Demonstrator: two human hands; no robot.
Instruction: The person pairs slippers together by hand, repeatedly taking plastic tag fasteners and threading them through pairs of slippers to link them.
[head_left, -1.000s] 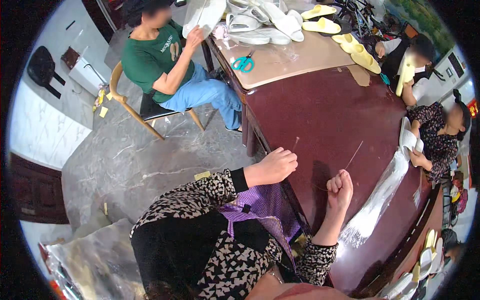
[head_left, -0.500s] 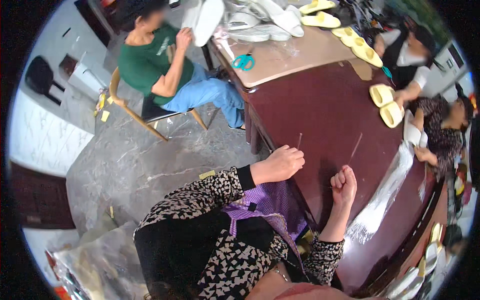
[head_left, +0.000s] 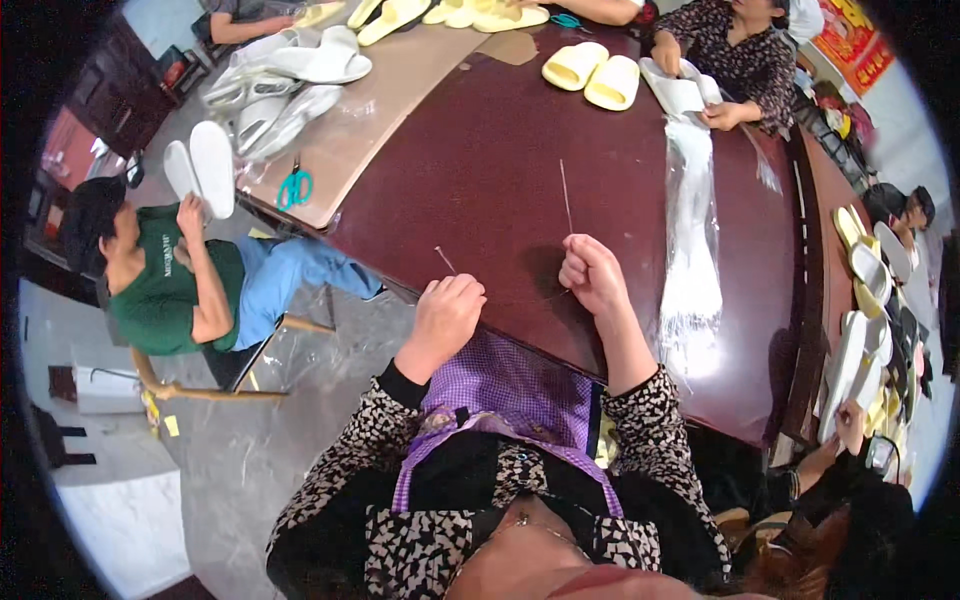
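My left hand (head_left: 446, 312) is closed around a short thin needle (head_left: 444, 260) whose tip sticks up above the fist, at the near edge of the dark red table (head_left: 500, 160). My right hand (head_left: 592, 274) is a fist pinching a longer thin needle (head_left: 565, 196) that points away across the table. The two fists sit close together, a hand's width apart. A purple checked apron (head_left: 505, 385) covers my lap below them.
A long strip of clear plastic bags (head_left: 690, 240) lies right of my right hand. Yellow slippers (head_left: 592, 76) and white slippers (head_left: 300, 60) lie farther off, with teal scissors (head_left: 294, 188). A person in green (head_left: 170, 280) sits left holding white soles; others sit around the table.
The view has swung so the table fills more of the picture. My fists stay close together with the needles held; a pair of yellow slippers has appeared on the far side.
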